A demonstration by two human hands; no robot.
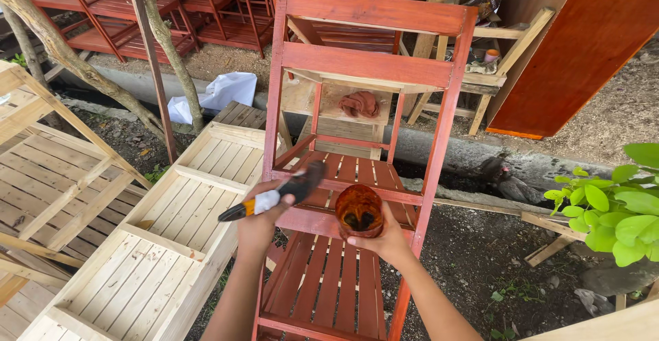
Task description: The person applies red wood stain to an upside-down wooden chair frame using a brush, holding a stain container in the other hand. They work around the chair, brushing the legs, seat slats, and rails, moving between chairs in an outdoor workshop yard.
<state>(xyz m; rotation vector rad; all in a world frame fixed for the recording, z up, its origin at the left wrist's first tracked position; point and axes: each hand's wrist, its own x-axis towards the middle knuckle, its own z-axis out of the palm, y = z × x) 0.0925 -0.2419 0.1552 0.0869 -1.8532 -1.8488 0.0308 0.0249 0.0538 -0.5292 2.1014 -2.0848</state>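
Note:
My left hand [259, 219] grips a paintbrush [288, 189] with a black and orange handle; its dark bristles point up and right over the chair's seat slats. My right hand [384, 239] holds a small stain-smeared cup [358, 210] of reddish-brown finish, just right of the brush. Both hands hover in front of a red-brown stained wooden folding chair [371, 66], which stands upright before me with its slatted seat at hand height.
Unfinished pale wooden slatted frames [185, 217] lie on the ground to the left. More red-stained chairs [137, 12] stand at the back. A rag [360, 103] rests on a bare wood stand behind the chair. A leafy plant [618, 204] grows at the right, and a red-brown panel [583, 46] leans beyond it.

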